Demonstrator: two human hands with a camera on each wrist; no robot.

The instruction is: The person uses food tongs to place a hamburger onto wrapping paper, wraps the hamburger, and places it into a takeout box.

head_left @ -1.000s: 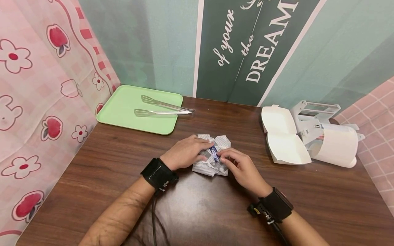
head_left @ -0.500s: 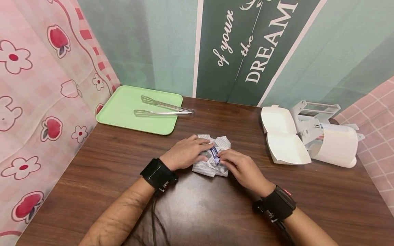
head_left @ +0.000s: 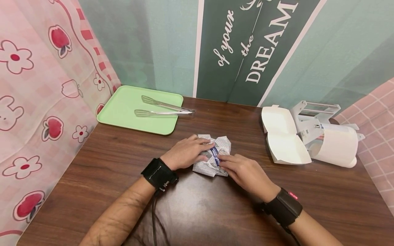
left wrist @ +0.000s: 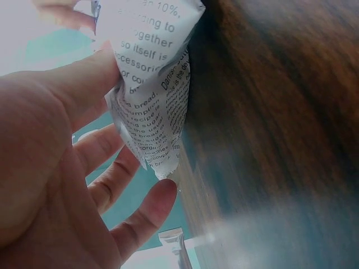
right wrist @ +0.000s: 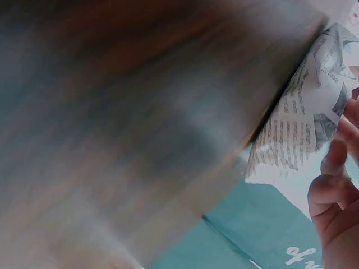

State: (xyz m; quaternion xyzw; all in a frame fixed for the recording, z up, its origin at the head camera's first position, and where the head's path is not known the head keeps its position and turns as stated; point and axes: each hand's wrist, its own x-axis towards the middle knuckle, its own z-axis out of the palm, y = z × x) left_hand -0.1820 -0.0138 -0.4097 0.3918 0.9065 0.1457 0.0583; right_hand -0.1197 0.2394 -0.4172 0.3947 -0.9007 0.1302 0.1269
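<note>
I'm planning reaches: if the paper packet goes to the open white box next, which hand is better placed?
Probably the right hand: it touches the paper packet from the side nearer the open white box. The left hand comes from the opposite side, farther away.

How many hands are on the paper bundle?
2: the left hand rests on the left side of the paper bundle; the right hand touches its blue label. No others show.
</note>
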